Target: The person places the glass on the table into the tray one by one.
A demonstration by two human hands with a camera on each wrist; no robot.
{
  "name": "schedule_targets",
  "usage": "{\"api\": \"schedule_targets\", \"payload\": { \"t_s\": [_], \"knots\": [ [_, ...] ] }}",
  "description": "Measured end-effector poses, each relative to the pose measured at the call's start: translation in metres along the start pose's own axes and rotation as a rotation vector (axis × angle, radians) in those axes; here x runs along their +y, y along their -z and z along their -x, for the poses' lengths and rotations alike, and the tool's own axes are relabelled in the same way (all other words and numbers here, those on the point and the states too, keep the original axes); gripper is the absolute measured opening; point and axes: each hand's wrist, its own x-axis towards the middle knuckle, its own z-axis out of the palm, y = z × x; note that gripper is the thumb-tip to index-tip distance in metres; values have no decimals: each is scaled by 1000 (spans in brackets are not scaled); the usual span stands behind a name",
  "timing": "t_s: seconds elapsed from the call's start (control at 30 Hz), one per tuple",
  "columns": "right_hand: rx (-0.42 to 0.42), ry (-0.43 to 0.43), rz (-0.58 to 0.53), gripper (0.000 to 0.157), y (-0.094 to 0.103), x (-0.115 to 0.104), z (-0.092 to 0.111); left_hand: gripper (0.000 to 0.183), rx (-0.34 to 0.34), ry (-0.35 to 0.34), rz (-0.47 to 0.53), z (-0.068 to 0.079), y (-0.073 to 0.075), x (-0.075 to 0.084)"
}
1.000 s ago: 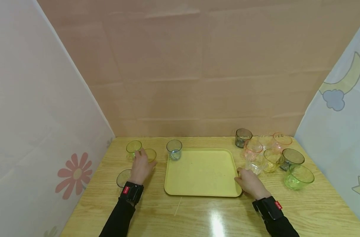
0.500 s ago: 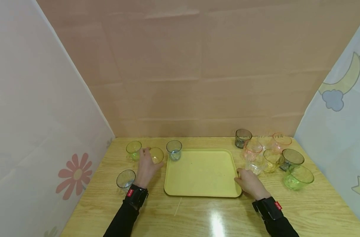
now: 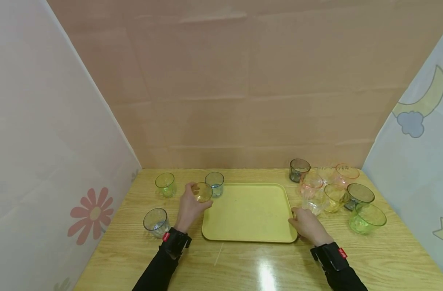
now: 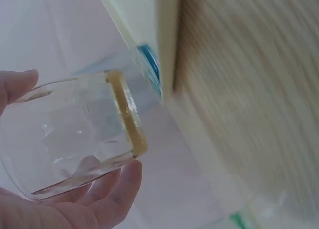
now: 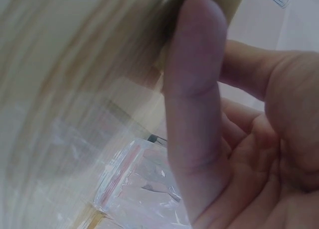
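A person's left hand (image 3: 190, 208) pinches an amber glass (image 3: 204, 192) between thumb on one side and fingers on the other, lifting it to the left edge of a yellow tray (image 3: 250, 214). One second earlier the glass was beside a lime-green glass (image 3: 166, 186) at the far left, partly hidden by the same hand; both glasses now show plainly, well apart. A clear, dark-rimmed glass (image 3: 156, 223), partly covered by the arm a second ago, has come into full view. The amber glass overlaps a bluish glass (image 3: 215, 185) on the tray's far left corner; whether the two touch cannot be told. The right hand (image 3: 308, 224), unmoved, pinches the tray's right rim. Beside it, a cluster including a yellow glass (image 3: 335, 198) and a larger green glass (image 3: 367, 219) stands unchanged on the wooden table (image 3: 243, 266)
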Motion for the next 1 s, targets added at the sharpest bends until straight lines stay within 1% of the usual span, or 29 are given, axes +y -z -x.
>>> {"api": "schedule_targets", "payload": {
  "t_s": [0.1, 0.2, 0.3, 0.4, 0.5, 0.57, 0.67, 0.8, 0.87, 0.9, 1.0],
  "knots": [
    [-1, 3, 0, 17, 0, 0, 0, 83, -24, -4, 62, 1, -3, -1],
    [1, 1, 1, 15, -1, 1, -1, 84, -60, 7, 167, 0, -6, -4],
    [4, 8, 6, 11, -1, 1, -1, 84, -96, 37, 284, 0, -9, -8],
    [8, 8, 3, 10, -1, 1, -1, 85, -125, 70, 358, 0, -11, -11],
    [2, -2, -1, 11, -1, 1, 0, 85, -145, 84, 381, 1, -12, -12],
    [1, -6, 2, 11, -1, 0, 0, 84, -158, 78, 394, 2, -13, -14],
    [6, -12, 8, 10, -1, 0, 0, 81, -184, 52, 383, 2, -15, -16],
    [4, -12, 7, 11, -1, 0, 0, 82, -214, 22, 322, 2, -16, -16],
    [2, -10, 10, 11, -1, 0, -1, 83, -223, 25, 308, 2, -16, -14],
    [2, -9, 11, 12, -1, 1, -1, 82, -232, 24, 308, 4, -14, -10],
    [6, -6, 15, 14, -1, 0, 0, 82, -249, 35, 337, 4, -15, -12]
  ]
}}
